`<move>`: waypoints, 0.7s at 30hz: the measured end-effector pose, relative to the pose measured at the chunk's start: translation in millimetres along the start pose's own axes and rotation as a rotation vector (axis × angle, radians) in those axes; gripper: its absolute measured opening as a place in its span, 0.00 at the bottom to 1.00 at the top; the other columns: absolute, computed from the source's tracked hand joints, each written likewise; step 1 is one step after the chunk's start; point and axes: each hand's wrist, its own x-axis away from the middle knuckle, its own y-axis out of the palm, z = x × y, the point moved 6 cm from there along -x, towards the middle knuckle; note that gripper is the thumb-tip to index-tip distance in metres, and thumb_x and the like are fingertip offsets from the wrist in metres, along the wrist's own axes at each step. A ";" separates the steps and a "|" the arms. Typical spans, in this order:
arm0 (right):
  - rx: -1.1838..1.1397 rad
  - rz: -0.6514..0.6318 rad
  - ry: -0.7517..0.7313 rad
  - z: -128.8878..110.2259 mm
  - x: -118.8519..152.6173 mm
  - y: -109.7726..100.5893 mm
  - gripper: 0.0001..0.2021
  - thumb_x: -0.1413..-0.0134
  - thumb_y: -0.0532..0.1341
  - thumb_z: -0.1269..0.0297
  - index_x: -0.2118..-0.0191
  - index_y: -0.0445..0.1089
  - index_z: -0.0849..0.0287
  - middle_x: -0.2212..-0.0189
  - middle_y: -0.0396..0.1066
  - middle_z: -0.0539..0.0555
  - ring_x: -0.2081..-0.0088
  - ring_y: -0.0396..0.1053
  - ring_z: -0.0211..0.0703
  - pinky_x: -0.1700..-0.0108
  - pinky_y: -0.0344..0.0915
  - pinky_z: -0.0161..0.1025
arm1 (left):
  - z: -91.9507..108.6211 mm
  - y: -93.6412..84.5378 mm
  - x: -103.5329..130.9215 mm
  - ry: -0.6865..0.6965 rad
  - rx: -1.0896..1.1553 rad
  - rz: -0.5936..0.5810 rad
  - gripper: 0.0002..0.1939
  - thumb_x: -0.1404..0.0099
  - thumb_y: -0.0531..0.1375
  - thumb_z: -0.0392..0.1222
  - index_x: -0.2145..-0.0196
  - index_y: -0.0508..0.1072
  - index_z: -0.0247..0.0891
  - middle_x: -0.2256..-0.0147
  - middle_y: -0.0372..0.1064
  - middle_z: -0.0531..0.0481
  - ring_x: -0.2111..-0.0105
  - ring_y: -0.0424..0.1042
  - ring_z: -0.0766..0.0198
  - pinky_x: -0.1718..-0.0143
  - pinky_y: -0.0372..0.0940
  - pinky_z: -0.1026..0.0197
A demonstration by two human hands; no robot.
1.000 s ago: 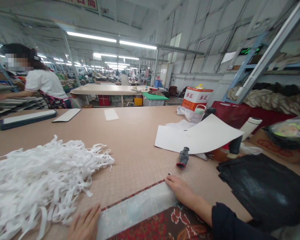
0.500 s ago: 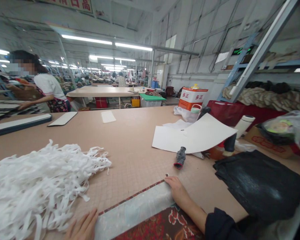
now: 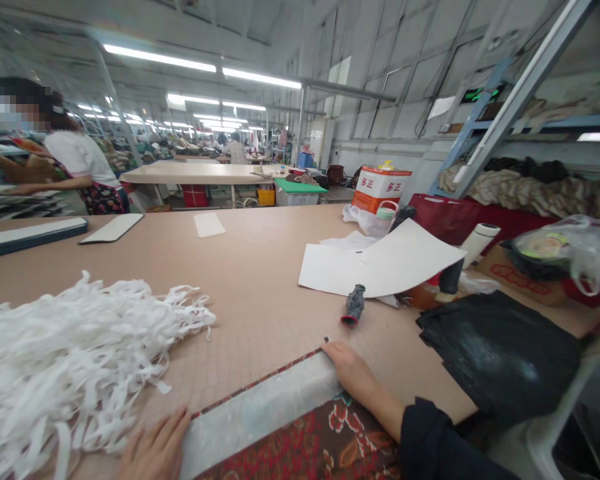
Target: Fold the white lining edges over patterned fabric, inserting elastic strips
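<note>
A dark floral cloth (image 3: pixel 305 443) lies at the table's near edge, with a pale translucent strip (image 3: pixel 260 407) along its far side. My left hand (image 3: pixel 155 447) rests flat with fingers extended at the strip's left end, partly cut off by the frame. At the far right corner of the strip, my right hand (image 3: pixel 347 367) has its fingers closed together on the edge; its fingertips are partly hidden. A small dark piece shows just beyond those fingertips. Left of the cloth is a heap of white fabric strips (image 3: pixel 80 360).
Beyond the right hand lie a grey glove (image 3: pixel 353 305) and a large white sheet (image 3: pixel 380 263). Black sheets (image 3: pixel 505 353) cover the right side. Flat padded panels (image 3: pixel 30 237) and a white card (image 3: pixel 209 225) lie farther back. A person (image 3: pixel 85 157) stands at far left.
The camera view has shifted slightly, so the table items appear a little higher and more to the left. Both hands keep their places on the cloth.
</note>
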 end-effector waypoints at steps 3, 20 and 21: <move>0.053 -0.115 0.009 -4.3 -3.7 -10.1 0.21 0.48 0.48 0.76 0.50 0.65 0.60 0.52 0.67 0.60 0.49 0.62 0.44 0.47 0.56 0.40 | 6.9 -25.6 -11.9 -0.013 0.034 -0.007 0.20 0.40 0.47 0.42 0.55 0.71 0.43 0.50 0.66 0.47 0.50 0.64 0.54 0.46 0.49 0.46; 0.189 -0.298 -0.454 -98.1 155.6 15.2 0.42 0.59 0.58 0.75 0.37 0.41 0.51 0.37 0.40 0.57 0.38 0.38 0.55 0.40 0.40 0.56 | 108.4 -87.2 -41.8 0.251 0.532 -0.444 0.13 0.41 0.48 0.39 0.65 0.72 0.41 0.64 0.73 0.50 0.65 0.70 0.63 0.64 0.60 0.65; 0.204 -0.284 -0.448 -95.9 154.5 17.5 0.42 0.60 0.57 0.77 0.37 0.41 0.51 0.37 0.40 0.57 0.38 0.38 0.55 0.40 0.40 0.56 | 116.0 -95.6 -34.3 0.286 0.533 -0.456 0.14 0.41 0.47 0.38 0.65 0.72 0.42 0.65 0.73 0.51 0.65 0.70 0.63 0.64 0.60 0.65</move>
